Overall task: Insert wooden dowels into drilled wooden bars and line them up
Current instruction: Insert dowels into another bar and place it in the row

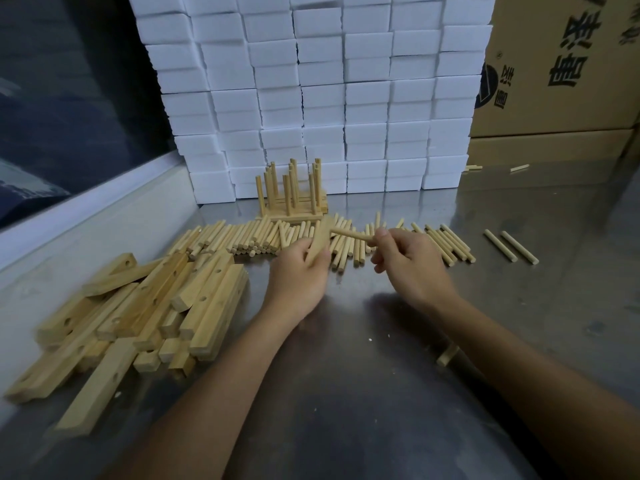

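While left hand grips bar, right hand (pinching) dowel

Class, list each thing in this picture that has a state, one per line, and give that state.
Left hand: grips a wooden bar.
Right hand: pinches a dowel, tip at the bar.
Finished bars: dowels upright.
Drilled bars: piled, holes unfilled.
Loose dowels: lying flat.
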`<state>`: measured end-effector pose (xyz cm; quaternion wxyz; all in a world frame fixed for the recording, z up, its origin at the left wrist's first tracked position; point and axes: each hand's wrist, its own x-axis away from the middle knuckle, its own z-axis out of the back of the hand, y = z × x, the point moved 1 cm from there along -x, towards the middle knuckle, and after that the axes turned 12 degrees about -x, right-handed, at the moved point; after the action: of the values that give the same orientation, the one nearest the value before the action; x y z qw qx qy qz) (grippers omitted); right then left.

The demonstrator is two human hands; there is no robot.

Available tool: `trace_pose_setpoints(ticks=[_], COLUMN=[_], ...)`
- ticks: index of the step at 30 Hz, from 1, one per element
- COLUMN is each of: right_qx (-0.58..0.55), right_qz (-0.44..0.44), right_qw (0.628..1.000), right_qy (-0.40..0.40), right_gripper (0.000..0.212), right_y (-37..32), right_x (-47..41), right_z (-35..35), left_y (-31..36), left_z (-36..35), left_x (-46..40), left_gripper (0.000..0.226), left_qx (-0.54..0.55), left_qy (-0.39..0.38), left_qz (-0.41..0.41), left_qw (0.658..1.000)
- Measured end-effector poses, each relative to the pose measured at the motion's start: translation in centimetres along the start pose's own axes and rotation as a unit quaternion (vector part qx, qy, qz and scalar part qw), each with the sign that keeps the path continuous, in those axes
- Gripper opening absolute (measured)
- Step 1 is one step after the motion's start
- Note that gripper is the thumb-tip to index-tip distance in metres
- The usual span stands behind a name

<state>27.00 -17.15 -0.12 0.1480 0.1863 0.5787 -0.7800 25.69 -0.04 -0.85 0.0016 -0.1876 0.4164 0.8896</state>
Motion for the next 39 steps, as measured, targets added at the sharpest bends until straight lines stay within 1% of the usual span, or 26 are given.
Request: trace_pose_setpoints(ticks=[2, 4, 7, 8, 10, 12, 14, 17, 18, 21, 24, 26, 28, 30, 32, 34, 37, 39], right_qx=[0.024, 0.052, 0.134, 0.166, 0.219, 0.263, 0.31, 0.368, 0.372, 0.364, 0.365, 0.377, 0.382, 0.367, 0.333, 0.308, 0.333, 0.335], right_qz=[-0.001, -0.006, -0.003, 0.001, 0.009, 0.018, 0.008, -0.024, -0.025, -0.017, -0.013, -0.029, -0.061, -0.081, -0.075, -0.064, -0.066, -0.062], right_qw=[1.0, 0.999, 0.99, 0.985, 0.971, 0.956, 0.937, 0.907, 0.906, 0.919, 0.926, 0.924, 0.922, 0.926, 0.939, 0.947, 0.933, 0.932], right_qy=[0.0, -0.006, -0.038, -0.057, -0.097, -0.125, -0.161, -0.206, -0.201, -0.151, -0.094, -0.052, -0.028, -0.028, -0.046, -0.072, -0.115, -0.122], right_gripper=[0.047, 0.046, 0.026, 0.022, 0.03, 0.042, 0.052, 0.055, 0.054, 0.05, 0.037, 0.029, 0.028, 0.027, 0.023, 0.03, 0.042, 0.045], right_y=[0.4, 1.0, 1.7, 1.8, 1.9, 1.7, 1.6, 1.7, 1.7, 1.4, 1.1, 0.9, 0.7, 0.7, 0.7, 0.6, 0.6, 0.7], right_x=[-0.1, -0.1, -0.1, -0.2, -0.3, -0.4, -0.5, -0.2, -0.1, -0.1, -0.1, -0.3, -0.4, -0.4, -0.4, -0.3, -0.4, -0.4], right_z=[0.2, 0.3, 0.4, 0.4, 0.2, -0.2, -0.8, -1.4, -1.3, -0.9, -0.5, -0.1, 0.3, 0.5, 0.4, 0.3, 0.0, -0.1], left_y=[-0.2, -0.6, -0.8, -0.8, -0.8, -0.8, -0.8, -0.7, -0.7, -0.6, -0.5, -0.4, -0.3, -0.2, -0.1, 0.0, -0.1, -0.2], left_z=[0.2, 0.3, 0.4, 0.4, 0.5, 0.6, 0.5, 0.5, 0.4, 0.4, 0.5, 0.7, 0.7, 0.7, 0.7, 0.8, 0.8, 0.6], left_x=[-0.2, -0.4, -0.7, -0.7, -0.8, -0.8, -0.9, -0.8, -0.8, -0.7, -0.7, -0.7, -0.7, -0.6, -0.5, -0.5, -0.5, -0.6], left_gripper=[0.017, 0.01, 0.009, 0.01, 0.01, 0.011, 0.011, 0.012, 0.013, 0.015, 0.013, 0.012, 0.01, 0.017, 0.02, 0.021, 0.026, 0.027], left_qx=[0.084, 0.155, 0.254, 0.278, 0.302, 0.302, 0.303, 0.306, 0.303, 0.294, 0.287, 0.291, 0.297, 0.292, 0.28, 0.266, 0.253, 0.248], left_qy=[0.002, -0.008, -0.015, -0.013, -0.01, -0.008, -0.008, -0.012, -0.012, -0.01, -0.013, -0.017, -0.021, -0.027, -0.03, -0.034, -0.033, -0.031], left_qz=[0.087, 0.152, 0.208, 0.22, 0.235, 0.236, 0.232, 0.227, 0.226, 0.226, 0.23, 0.232, 0.234, 0.232, 0.228, 0.229, 0.231, 0.232], left_qw=[0.993, 0.976, 0.944, 0.935, 0.924, 0.923, 0.924, 0.925, 0.926, 0.929, 0.93, 0.928, 0.926, 0.928, 0.932, 0.936, 0.939, 0.94])
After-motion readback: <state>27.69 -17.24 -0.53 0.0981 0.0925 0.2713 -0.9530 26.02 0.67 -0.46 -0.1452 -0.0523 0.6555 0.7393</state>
